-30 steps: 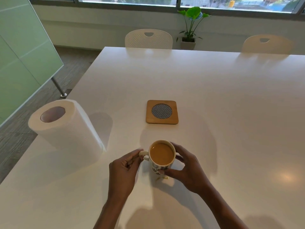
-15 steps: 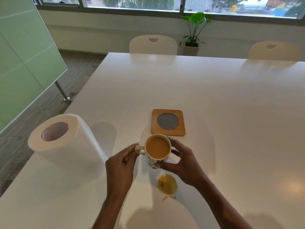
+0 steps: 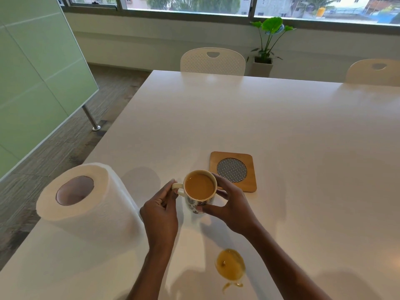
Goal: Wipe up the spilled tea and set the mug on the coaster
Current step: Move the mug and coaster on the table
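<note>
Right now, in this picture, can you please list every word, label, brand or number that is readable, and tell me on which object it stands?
None can be read.
White ceramic mug with dark leaf pattern: pattern only, no words.
Square bamboo coaster with woven round centre: no print.
White paper towel roll: no label shows.
White perforated plastic chair: no mark.
Buildings beyond the window: too small and blurred.

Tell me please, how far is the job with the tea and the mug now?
Nothing is finished yet. In hand: the left hand holds the handle and the right hand the side of the full mug, which is beside the coaster, not on it. Left to do: the tea puddle lies unwiped on the table, and the paper roll stands untouched.
</note>
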